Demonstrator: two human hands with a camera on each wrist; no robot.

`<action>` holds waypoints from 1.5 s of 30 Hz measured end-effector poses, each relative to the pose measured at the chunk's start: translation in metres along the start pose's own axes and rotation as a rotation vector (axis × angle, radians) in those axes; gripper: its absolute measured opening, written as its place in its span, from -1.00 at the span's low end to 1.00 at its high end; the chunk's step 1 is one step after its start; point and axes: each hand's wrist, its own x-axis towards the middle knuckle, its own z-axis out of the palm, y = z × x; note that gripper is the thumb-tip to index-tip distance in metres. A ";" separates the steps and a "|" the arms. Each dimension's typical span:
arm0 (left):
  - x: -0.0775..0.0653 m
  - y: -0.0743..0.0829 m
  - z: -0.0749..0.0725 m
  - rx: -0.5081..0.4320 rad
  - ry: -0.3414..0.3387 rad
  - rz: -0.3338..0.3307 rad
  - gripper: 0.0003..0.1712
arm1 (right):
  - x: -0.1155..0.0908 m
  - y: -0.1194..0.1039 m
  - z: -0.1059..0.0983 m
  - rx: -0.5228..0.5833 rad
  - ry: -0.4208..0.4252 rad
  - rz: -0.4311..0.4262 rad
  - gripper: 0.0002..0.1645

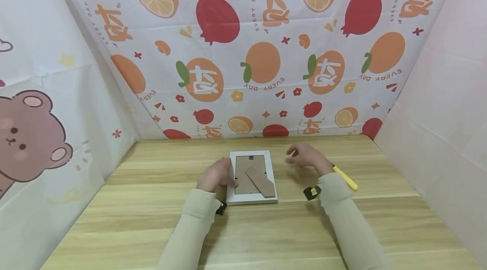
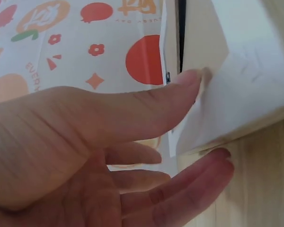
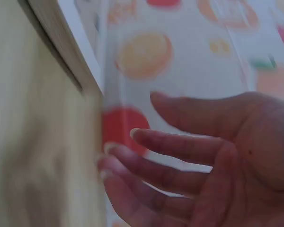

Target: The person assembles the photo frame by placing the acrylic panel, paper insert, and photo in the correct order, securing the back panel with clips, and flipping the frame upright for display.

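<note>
A white picture frame (image 1: 252, 199) lies face down on the table, its brown backing board (image 1: 243, 173) and slanted easel leg (image 1: 262, 182) showing. My left hand (image 1: 215, 175) holds the frame's left side. In the left wrist view, that thumb (image 2: 180, 90) lies over the white border, with the index finger by the outer edge. Off the frame's right side, my right hand (image 1: 304, 156) hovers with loosely bent fingers and nothing in them. The right wrist view shows a gap between its fingers (image 3: 165, 146) and the frame's edge (image 3: 61, 42).
A tool with a yellow handle (image 1: 346, 178) lies on the table beside my right wrist; its dark end is partly hidden behind the arm. The wood-grain table (image 1: 152, 219) ends at a fruit-printed cloth (image 1: 228, 92) at the back, with pale cloth walls on both sides.
</note>
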 end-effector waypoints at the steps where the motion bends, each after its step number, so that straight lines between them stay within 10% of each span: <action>1: 0.001 -0.001 0.001 0.004 0.006 -0.003 -0.31 | 0.003 -0.006 0.007 -0.008 -0.032 -0.004 -0.45; 17: 0.005 -0.003 0.005 -0.106 -0.051 0.016 -0.37 | 0.009 -0.037 0.058 0.104 -0.243 0.004 -0.69; 30: 0.001 0.007 -0.009 -0.388 -0.004 0.320 -0.12 | 0.014 -0.032 0.060 0.167 -0.257 0.017 -0.47; 37: -0.006 0.013 -0.013 -0.452 -0.047 0.361 -0.05 | 0.018 -0.030 0.066 0.154 -0.216 0.004 -0.43; 45: -0.012 0.023 -0.020 -0.434 0.094 0.388 0.10 | 0.015 -0.035 0.059 0.018 -0.019 -0.059 -0.44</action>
